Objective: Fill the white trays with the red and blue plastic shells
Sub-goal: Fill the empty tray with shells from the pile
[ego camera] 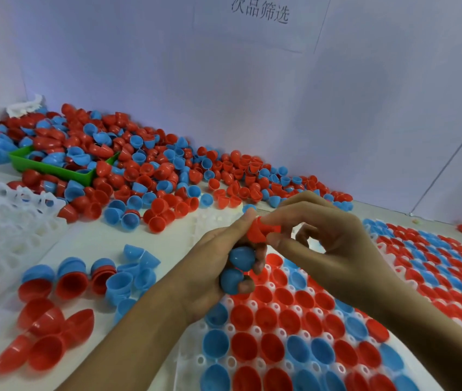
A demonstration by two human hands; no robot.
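Note:
My left hand grips a stack of shells: two blue shells low in the fingers and a red shell at the top. My right hand pinches that red shell between thumb and forefinger, above the near white tray. This tray holds red and blue shells in most of its cups. A second white tray at the right is packed with red and blue shells. A big heap of loose shells lies along the wall.
A green bin with shells sits in the heap at the left. Stacked empty white trays stand at the left. Small nested stacks of shells lie on the table near my left forearm. A white wall rises behind.

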